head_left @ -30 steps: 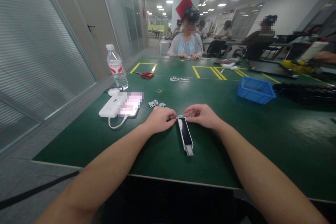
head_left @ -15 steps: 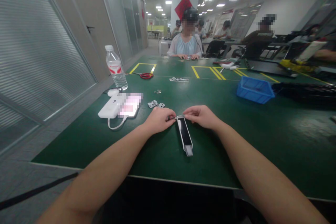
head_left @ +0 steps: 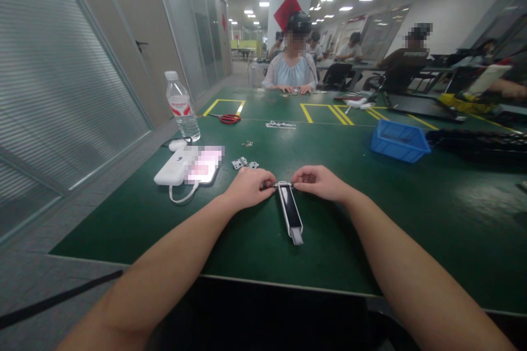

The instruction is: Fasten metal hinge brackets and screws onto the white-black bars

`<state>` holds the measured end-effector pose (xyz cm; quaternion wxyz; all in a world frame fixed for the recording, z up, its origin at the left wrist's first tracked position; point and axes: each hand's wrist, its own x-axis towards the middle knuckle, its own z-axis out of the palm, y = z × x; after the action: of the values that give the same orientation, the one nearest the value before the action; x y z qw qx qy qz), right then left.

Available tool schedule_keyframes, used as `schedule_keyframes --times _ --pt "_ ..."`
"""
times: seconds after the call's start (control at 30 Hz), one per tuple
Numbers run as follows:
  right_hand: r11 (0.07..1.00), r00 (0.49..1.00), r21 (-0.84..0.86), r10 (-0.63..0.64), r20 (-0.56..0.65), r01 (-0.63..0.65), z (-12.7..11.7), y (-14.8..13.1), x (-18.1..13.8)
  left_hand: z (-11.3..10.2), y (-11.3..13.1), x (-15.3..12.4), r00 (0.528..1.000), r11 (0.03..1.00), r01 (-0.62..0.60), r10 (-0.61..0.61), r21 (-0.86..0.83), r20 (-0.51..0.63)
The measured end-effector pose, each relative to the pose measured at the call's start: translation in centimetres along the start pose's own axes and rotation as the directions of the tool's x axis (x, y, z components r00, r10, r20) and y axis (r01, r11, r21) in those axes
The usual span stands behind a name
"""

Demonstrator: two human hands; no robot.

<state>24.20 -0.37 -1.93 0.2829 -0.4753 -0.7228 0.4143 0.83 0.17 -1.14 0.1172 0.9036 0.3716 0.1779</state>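
Note:
A long, narrow white-framed piece point(head_left: 291, 209) with a dark glossy panel and a grey tab at its near end lies on the green table. At its far end, my left hand point(head_left: 250, 186) is closed, pinching a thin dark metal rod point(head_left: 270, 185) that points at the frame's end. Opposite it, my right hand point(head_left: 320, 182) is closed too, thumb and forefinger pinched at the frame's right far corner. Whatever is between those right fingertips is too small to make out. Just beyond my left hand lie metal hinge-like plates point(head_left: 239, 163).
Small metal bits point(head_left: 247, 143) and thin strips point(head_left: 280, 125) lie farther back. To the left stand a water bottle point(head_left: 181, 107), a white power bank point(head_left: 175, 167) and a phone point(head_left: 209, 164). Red-handled scissors point(head_left: 229, 118), a blue bin point(head_left: 399, 141) and a seated person point(head_left: 290, 68) are beyond.
My right hand has shifted slightly right, and its fingers are more curled. My left hand and the white-framed piece have hardly moved.

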Motion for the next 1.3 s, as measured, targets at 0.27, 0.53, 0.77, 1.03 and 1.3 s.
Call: schedule_keyframes --times 0.27,0.53,0.77,1.03,1.3 --pt "0.997 1.0 -0.079 -0.012 0.001 0.012 0.3 0.1 0.0 0.1 -0.3 0.0 0.999 1.0 -0.015 0.015 -0.001 -0.041" --pt "0.984 0.999 -0.17 -0.046 -0.009 0.044 0.4 0.2 0.1 0.1 -0.1 0.1 1.0 1.0 -0.013 0.013 0.009 -0.02" --pt "0.982 0.999 -0.185 -0.033 -0.031 0.027 0.6 0.4 0.1 0.2 -0.1 0.1 0.999 1.0 -0.007 0.007 0.003 -0.038" --pt "0.979 1.0 -0.203 -0.004 -0.018 0.001 0.6 -0.4 -0.1 -0.5 -0.1 -0.2 0.998 1.0 0.008 -0.008 -0.004 -0.059" --pt "1.0 0.998 -0.012 0.021 0.055 -0.021 0.5 0.1 0.1 -1.6 0.6 -0.3 0.967 0.983 0.182 -0.175 0.021 -0.184"
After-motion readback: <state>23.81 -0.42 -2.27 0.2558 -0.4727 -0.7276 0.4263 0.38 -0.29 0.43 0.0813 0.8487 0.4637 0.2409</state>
